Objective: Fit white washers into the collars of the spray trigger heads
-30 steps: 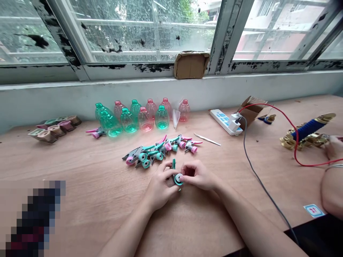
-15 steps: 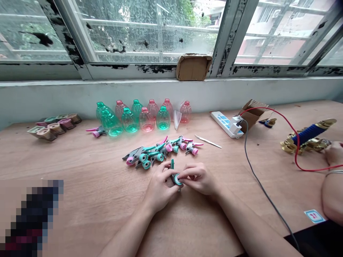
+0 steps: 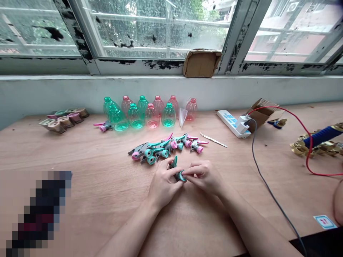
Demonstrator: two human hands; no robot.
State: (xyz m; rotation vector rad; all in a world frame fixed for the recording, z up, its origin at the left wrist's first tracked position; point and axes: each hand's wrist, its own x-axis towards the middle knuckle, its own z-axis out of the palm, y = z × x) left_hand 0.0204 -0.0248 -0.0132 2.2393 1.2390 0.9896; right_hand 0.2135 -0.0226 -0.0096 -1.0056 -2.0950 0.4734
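My left hand (image 3: 164, 181) is closed around a grey and teal spray bottle trigger head (image 3: 180, 175), its teal collar turned toward the right. At that collar, my right hand (image 3: 205, 176) has its fingers pinched together; whether they grip the rim or a small part inside is hidden. Just beyond both hands lies a pile of grey, teal and pink trigger heads (image 3: 158, 151). A pair of tweezers (image 3: 213, 140) rests to the right of the pile. Green bottles (image 3: 136, 117) and pink bottles (image 3: 152, 117) without heads stand in rows behind it.
Small lidded containers (image 3: 63, 121) sit at the back left. A white power strip (image 3: 233, 123) with a grey cable (image 3: 264, 178) and red cable (image 3: 302, 125) lies right, near a cardboard box (image 3: 264, 112). Another person's arm (image 3: 339, 200) shows beside a blue and gold object (image 3: 321, 137).
The view has shifted, so the scene sits further right. The trigger head's collar has tilted in my left hand. The other person's hand at the right has left the view.
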